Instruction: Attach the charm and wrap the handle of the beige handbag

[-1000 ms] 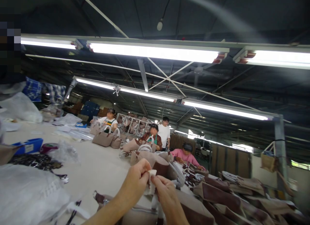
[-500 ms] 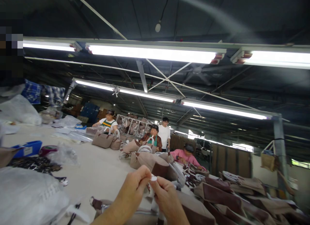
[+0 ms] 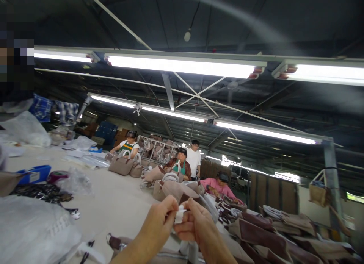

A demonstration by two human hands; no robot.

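1. Left hand point(image 3: 159, 222) and right hand point(image 3: 196, 226) meet low in the view, fingertips pinched together on a small white scrap of material point(image 3: 179, 215) held between them.
2. Just below the hands lies a taupe-and-brown fabric handbag point(image 3: 159, 254), on the long pale work table point(image 3: 113, 199).
3. Brown bag pieces point(image 3: 270, 233) are piled at right; seated people point(image 3: 182, 161) work farther along the table.
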